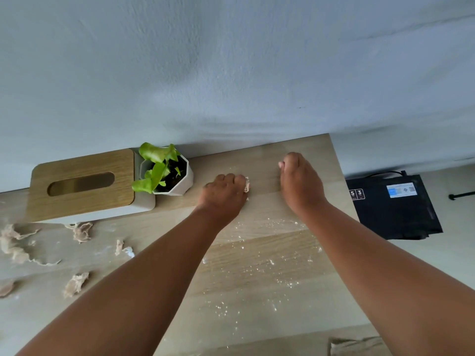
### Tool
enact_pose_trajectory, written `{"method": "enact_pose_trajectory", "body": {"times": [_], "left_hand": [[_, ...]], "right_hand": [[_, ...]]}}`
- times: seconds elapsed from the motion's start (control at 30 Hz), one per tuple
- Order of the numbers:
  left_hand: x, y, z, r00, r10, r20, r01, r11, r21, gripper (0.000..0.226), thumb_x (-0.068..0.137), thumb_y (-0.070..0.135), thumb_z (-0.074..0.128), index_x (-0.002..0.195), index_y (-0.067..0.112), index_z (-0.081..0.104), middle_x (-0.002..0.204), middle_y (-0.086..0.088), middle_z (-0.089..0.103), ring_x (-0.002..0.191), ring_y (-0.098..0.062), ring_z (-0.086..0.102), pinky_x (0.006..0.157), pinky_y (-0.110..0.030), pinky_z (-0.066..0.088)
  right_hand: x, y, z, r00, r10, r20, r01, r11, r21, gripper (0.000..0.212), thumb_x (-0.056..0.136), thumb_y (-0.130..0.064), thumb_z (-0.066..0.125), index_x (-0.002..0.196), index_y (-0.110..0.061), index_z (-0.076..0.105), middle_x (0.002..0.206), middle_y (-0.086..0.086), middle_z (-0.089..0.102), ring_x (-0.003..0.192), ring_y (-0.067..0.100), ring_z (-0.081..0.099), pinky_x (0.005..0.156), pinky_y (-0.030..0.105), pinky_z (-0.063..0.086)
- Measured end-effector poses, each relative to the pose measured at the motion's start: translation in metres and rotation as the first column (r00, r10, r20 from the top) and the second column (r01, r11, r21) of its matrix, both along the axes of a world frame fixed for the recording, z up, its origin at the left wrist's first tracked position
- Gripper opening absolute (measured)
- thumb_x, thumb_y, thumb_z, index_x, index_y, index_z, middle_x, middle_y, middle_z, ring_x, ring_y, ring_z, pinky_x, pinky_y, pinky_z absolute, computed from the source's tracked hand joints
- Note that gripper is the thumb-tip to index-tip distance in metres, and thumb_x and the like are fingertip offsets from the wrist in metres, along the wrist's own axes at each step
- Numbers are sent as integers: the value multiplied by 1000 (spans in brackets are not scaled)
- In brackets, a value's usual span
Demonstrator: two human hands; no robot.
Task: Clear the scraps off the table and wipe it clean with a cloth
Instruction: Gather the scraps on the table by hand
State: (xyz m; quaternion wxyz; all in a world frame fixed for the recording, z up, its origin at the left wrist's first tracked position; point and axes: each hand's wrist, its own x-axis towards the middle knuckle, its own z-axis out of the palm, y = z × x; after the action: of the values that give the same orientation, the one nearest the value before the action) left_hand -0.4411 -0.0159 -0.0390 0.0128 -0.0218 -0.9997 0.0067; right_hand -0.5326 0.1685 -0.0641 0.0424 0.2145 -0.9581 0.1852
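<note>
I see the left hand (223,194) knuckles-up on the wooden table (257,253), fingers curled round a small pale, fibrous scrap (247,186) that peeks out just right of the potted plant (167,173). The right hand (299,183) reaches farther right of the plant, fingers bent downward to the tabletop; I cannot tell whether it holds anything. Both forearms stretch out bare. Fine white crumbs (257,265) speckle the wood grain in front of the plant. More torn, stringy scraps (79,231) lie to the plant's front left. The plant's angular white pot holds dark soil and green leaves. Touching it on the left stands a tissue box (84,186) with a wooden slotted lid.
</note>
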Motion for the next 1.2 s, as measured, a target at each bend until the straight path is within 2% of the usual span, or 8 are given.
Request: {"method": "enact_pose_trajectory", "body": {"times": [0.17, 0.3, 0.5, 0.63, 0.73, 0.87, 1.1, 1.2], "left_hand": [[16, -2, 10, 969, 28, 245, -10, 997, -75, 42, 105, 26, 14, 123, 6, 47, 111, -10, 59, 98, -33, 64, 68, -36, 44], [36, -6, 21, 963, 96, 252, -118, 990, 74, 28, 105, 20, 38, 130, 10, 45, 116, -9, 64, 103, -30, 65, 78, -38, 49], [72, -7, 35, 911, 199, 360, -349, 838, 420, 36, 101, 7, 42, 136, 17, 49, 125, -10, 62, 106, -31, 63, 91, -41, 52], [102, -5, 44, 912, 257, 320, -397, 751, 528, 34, 99, 6, 45, 128, 19, 57, 117, -7, 66, 100, -24, 62, 83, -28, 44], [128, -5, 50, 929, 262, 260, -367, 731, 575, 13, 106, 27, 46, 107, 19, 57, 103, -4, 64, 92, -24, 61, 76, -31, 43], [165, -7, 61, 945, 258, 202, -328, 746, 580, 43, 103, 59, 33, 78, 25, 40, 75, 3, 50, 69, -16, 47, 61, -35, 34], [218, -22, 68, 879, 441, 180, -449, 642, 622, 29, 100, 12, 45, 72, 15, 45, 66, 0, 49, 63, -19, 45, 60, -36, 33], [242, -36, 74, 841, 506, 191, -493, 572, 655, 17, 92, 8, 45, 87, 11, 61, 76, 5, 58, 75, -9, 53, 66, -18, 37]], "right_hand": [[22, 1, 12, 980, 58, 190, -45, 997, -69, 28, 90, 11, 44, 113, 1, 54, 99, 17, 59, 82, 32, 56, 67, 35, 44], [46, 1, 26, 961, 123, 247, -96, 989, -116, 42, 94, 9, 46, 134, -1, 49, 119, 17, 59, 100, 30, 60, 84, 43, 55], [83, 2, 43, 953, 194, 233, -166, 977, -135, 43, 88, 14, 48, 129, 2, 53, 113, 18, 61, 95, 31, 60, 80, 41, 52], [109, 7, 50, 947, 223, 231, -185, 967, -175, 38, 90, 12, 48, 125, 1, 57, 112, 17, 62, 98, 30, 61, 82, 40, 53], [127, 9, 55, 942, 226, 246, -189, 968, -167, 40, 91, 10, 49, 129, 0, 56, 117, 18, 61, 104, 31, 60, 88, 40, 52], [152, 9, 64, 950, 233, 209, -191, 961, -201, 20, 95, 2, 53, 114, 0, 61, 104, 17, 62, 92, 33, 61, 78, 41, 53], [191, 6, 66, 922, 286, 261, -238, 950, -200, 12, 96, -3, 52, 92, 0, 64, 87, 14, 62, 84, 31, 57, 70, 38, 45], [204, -1, 67, 906, 303, 295, -248, 946, -209, 15, 94, 0, 54, 82, -3, 61, 79, 11, 60, 80, 30, 55, 67, 36, 42]]}}
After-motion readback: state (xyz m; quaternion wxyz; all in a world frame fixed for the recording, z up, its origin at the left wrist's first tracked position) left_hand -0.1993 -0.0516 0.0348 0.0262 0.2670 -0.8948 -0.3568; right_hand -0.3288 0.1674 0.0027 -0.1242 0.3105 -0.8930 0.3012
